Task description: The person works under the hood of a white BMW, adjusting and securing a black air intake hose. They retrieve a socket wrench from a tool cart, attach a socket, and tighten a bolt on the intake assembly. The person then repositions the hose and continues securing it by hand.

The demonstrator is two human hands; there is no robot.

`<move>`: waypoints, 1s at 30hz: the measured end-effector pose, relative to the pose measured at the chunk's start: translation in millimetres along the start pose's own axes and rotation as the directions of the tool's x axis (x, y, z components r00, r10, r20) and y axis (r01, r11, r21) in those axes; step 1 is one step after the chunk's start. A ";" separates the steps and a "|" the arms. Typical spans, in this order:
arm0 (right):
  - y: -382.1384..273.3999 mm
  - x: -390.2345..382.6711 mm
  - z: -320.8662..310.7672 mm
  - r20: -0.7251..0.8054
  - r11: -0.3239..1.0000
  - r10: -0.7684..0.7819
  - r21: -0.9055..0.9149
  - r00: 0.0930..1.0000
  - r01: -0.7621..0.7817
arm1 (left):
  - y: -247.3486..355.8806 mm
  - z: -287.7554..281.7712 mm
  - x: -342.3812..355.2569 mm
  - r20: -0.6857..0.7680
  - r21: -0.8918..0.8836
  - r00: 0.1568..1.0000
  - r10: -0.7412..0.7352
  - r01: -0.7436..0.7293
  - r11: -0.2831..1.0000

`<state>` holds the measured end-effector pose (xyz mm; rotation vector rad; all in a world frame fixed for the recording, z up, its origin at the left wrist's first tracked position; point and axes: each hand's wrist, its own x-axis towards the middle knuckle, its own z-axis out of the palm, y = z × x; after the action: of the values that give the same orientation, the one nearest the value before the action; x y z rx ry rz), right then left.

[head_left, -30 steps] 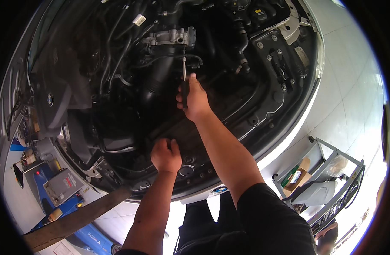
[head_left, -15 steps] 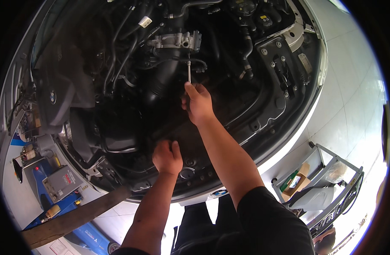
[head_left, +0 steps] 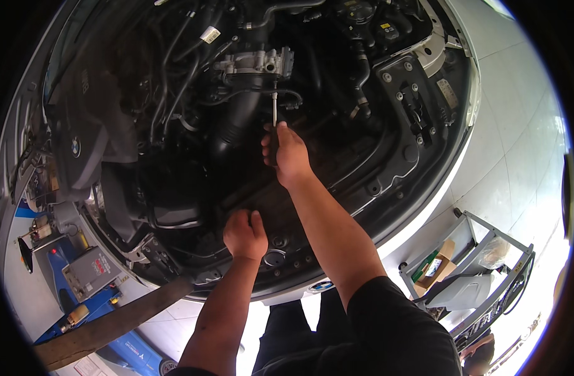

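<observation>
My right hand is closed around the dark handle of a screwdriver. Its silver shaft points away from me and has a wider, socket-like end. That end meets the hose area just below a silver metal throttle body; the exact fastener is too small to see. A thick black intake pipe runs down to the left of the shaft. Nearer to me, my left hand lies on the dark front panel of the engine bay, fingers curled under and thumb up. Whatever is beneath those fingers is hidden.
A black engine cover and an airbox fill the left of the bay. Outside it, a wooden plank, a grey battery and a blue jack are at lower left. A grey cart carrying an open box stands at right.
My right hand has turned on the screwdriver, and more of the dark handle shows between thumb and fingers. The shaft stays at the same spot. My left hand has barely moved.
</observation>
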<state>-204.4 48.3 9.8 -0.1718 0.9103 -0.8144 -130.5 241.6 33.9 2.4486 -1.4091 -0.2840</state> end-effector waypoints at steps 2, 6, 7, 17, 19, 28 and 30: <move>-7.0 -4.1 0.3 -0.018 0.996 0.022 0.081 1.000 -0.021 | -0.2 1.7 0.7 0.007 0.001 1.000 0.010 -0.010 1.000; 6.1 5.8 -8.7 -0.015 0.990 -0.061 -0.125 0.998 0.058 | 0.0 4.8 0.8 0.016 0.023 1.000 0.017 -0.017 1.000; 3.8 2.9 -4.7 -0.026 0.994 -0.051 -0.094 0.998 0.048 | 0.2 3.8 0.8 0.015 0.021 1.000 0.014 -0.014 1.000; -0.1 0.6 -2.5 -0.015 0.994 -0.078 -0.077 0.997 0.077 | 1.3 2.1 -0.4 0.016 0.001 1.000 0.001 -0.001 1.000; -1.4 2.9 -5.0 0.010 0.998 -0.058 -0.003 0.998 0.059 | 0.9 1.5 -0.4 0.017 -0.002 1.000 -0.002 0.002 1.000; 1.9 3.6 -6.3 0.023 0.994 -0.078 -0.071 0.997 0.079 | -0.8 5.1 -0.8 0.021 0.005 1.000 -0.007 0.007 1.000; -1.3 0.6 -3.4 0.013 0.999 -0.044 -0.006 0.999 0.044 | -1.8 6.0 -1.3 0.028 0.011 1.000 -0.002 0.001 1.000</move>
<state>-207.5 47.6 7.9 -0.2029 0.8993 -0.8502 -131.6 242.6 27.7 2.4638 -1.4239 -0.3127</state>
